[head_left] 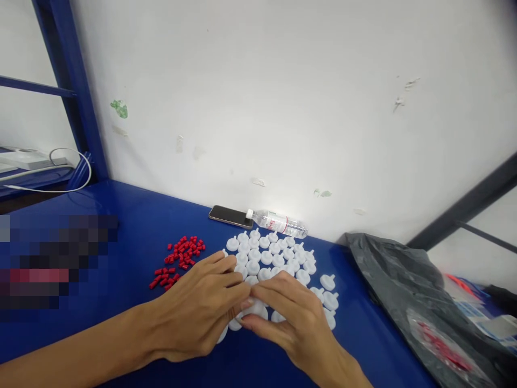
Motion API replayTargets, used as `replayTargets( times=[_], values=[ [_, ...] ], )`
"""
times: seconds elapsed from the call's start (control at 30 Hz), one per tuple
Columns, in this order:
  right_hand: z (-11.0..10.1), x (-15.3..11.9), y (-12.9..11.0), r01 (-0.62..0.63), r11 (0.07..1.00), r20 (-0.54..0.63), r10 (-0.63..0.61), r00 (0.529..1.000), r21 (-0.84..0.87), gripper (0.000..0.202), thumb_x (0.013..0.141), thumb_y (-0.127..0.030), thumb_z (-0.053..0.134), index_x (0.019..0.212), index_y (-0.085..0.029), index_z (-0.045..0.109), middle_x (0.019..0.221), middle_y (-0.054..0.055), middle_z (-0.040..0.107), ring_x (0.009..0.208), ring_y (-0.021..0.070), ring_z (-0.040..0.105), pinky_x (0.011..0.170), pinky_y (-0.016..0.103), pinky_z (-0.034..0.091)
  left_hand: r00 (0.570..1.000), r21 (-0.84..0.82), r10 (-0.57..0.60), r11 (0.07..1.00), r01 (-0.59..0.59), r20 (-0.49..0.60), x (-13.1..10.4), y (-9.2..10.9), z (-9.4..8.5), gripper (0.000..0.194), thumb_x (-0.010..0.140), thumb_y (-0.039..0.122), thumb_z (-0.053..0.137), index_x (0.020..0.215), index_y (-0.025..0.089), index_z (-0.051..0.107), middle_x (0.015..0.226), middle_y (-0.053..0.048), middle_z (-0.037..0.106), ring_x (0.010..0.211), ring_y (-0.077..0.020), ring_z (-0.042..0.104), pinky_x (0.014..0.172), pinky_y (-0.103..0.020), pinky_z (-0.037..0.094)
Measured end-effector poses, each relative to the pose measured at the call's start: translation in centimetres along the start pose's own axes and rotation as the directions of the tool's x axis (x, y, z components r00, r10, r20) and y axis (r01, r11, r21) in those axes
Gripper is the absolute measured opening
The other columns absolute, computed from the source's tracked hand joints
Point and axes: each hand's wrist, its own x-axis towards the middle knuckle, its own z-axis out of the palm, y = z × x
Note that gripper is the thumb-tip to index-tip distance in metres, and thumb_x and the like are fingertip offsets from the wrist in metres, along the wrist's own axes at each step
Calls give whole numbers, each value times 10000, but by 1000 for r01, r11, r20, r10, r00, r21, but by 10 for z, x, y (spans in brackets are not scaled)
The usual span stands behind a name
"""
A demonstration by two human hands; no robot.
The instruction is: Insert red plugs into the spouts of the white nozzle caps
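Holding a white round plastic disc piece (257, 309) between the two bare hands, bottom centre of view. Appears pinched by thumb and index of the right hand (297, 310), coming in from 4 o'clock, curved into a narrow C. Met at 9 o'clock by curled fingertips of the left hand (197, 310); can't tell whether clamped there or just touching, being partly covered. Sitting right at the fingertips, out from both palms. Can't tell pointing direction, with any stem hidden by fingers; showing mainly a smooth pale curve, widest roughly 9 to 3.

Spread from 11 to 3 o'clock of the grip on a glossy blue table (133, 226): many white plastic stemmed discs (266, 257), stems mostly toward 12 to 1.

Heaped at 10 o'clock: small red plastic cylinders (186, 253). Lying at 12: black flat phone (229, 216) and, just beside, clear plastic bottle with white cap (297, 227), on its side, cap toward 9. Draped at 3: dark grey plastic bag (379, 269).
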Motion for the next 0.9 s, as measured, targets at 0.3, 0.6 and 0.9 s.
replayTargets(
  times=[0.3,0.6,0.9],
  values=[
    [-49,-12,56,-294,866,-221,219,950,-405,122,961,-318,631,993,-218,695,968,54,730,880,218,690,789,363,566,769,112,-623,762,638,-143,-3,-73,-44,422,1021,414,349,660,227,459,593,2,492,685,-202,505,615,-332,375],
    [-73,-21,77,-652,658,-209,625,752,-377,217,926,-447,578,969,-253,665,1004,24,751,943,246,699,806,354,489,803,93,-596,800,593,6,-20,-109,-17,351,971,401,460,1161,233,704,1048,-76,731,1041,-277,602,914,-421,495],
    [-84,-33,93,-675,514,-32,783,621,-530,210,884,-378,563,924,-251,725,980,41,755,949,262,670,827,370,469,837,81,-548,834,546,7,-27,-122,-4,319,927,448,524,943,264,783,1031,-52,762,1000,-270,611,894,-406,504]
  ],
)
